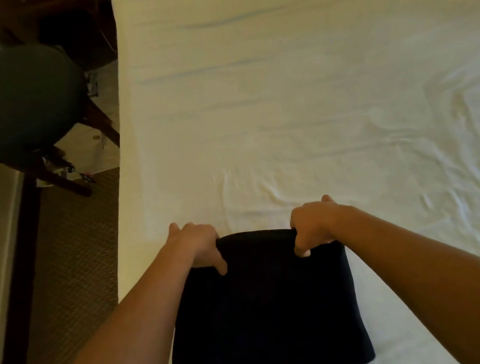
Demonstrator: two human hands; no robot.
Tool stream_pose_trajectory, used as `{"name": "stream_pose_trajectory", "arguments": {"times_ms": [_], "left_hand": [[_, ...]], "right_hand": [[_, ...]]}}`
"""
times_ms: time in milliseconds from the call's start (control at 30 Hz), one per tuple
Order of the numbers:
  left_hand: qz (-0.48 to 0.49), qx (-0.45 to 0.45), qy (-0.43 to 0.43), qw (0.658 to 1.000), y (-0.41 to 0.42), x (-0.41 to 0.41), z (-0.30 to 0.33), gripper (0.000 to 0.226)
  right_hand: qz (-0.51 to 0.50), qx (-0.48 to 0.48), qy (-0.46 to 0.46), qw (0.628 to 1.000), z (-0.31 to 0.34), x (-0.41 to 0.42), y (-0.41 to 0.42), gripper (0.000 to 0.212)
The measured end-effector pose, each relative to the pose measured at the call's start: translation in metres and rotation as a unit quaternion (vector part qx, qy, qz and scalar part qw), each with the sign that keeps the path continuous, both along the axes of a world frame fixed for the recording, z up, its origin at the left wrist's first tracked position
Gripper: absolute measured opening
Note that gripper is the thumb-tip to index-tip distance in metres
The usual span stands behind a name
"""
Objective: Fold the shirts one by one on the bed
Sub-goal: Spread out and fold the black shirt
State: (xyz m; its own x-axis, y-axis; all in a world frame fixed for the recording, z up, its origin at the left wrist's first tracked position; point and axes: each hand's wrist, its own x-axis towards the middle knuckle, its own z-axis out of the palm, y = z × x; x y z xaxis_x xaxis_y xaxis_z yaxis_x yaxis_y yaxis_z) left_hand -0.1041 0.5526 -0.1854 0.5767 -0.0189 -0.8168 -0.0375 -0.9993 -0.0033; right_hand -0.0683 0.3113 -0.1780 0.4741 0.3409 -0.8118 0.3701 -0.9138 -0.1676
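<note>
Black shirt [263,311], folded to a rectangle, flat on white bed [312,94] nr the near-left edge, far edge pinched at both corners: left hand [199,244] w/ thumb over the fabric, other fingers curled round the left corner; right hand [312,225] likewise clenched on the right corner. Lots of bare sheet beyond and to the right, only a narrow strip left of shirt before the mattress edge, then carpet [69,252] and a dark round chair [11,102]. Shirt's near edge cut off at frame bottom, layers too dark to count, fingertips under the fold hidden, clutter under chair blurred.
</note>
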Motion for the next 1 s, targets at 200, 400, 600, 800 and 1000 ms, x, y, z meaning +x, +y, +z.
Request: {"name": "stream_pose_trajectory", "arguments": {"times_ms": [200, 400, 600, 800, 1000], "left_hand": [[0.072, -0.131, 0.036, 0.988, 0.008, -0.009, 0.028, 0.028], [0.083, -0.180, -0.055, 0.979, 0.005, -0.005, 0.087, 0.023], [0.048, -0.152, -0.231, 0.960, -0.004, -0.003, 0.144, 0.023], [-0.043, -0.097, -0.518, 0.849, -0.023, -0.045, 0.124, 0.034], [-0.109, -0.085, -0.496, 0.858, -0.046, -0.133, 0.047, 0.055]], "right_hand": [[-0.073, 0.084, 0.037, 0.993, 0.027, -0.015, -0.017, 0.034], [-0.097, 0.133, -0.027, 0.986, 0.083, -0.009, -0.033, 0.025], [-0.061, 0.151, -0.193, 0.968, 0.136, 0.009, -0.041, 0.029], [-0.005, 0.161, -0.410, 0.898, 0.135, -0.023, -0.053, 0.019], [0.033, 0.162, -0.411, 0.896, 0.050, -0.108, -0.084, 0.050]]}}
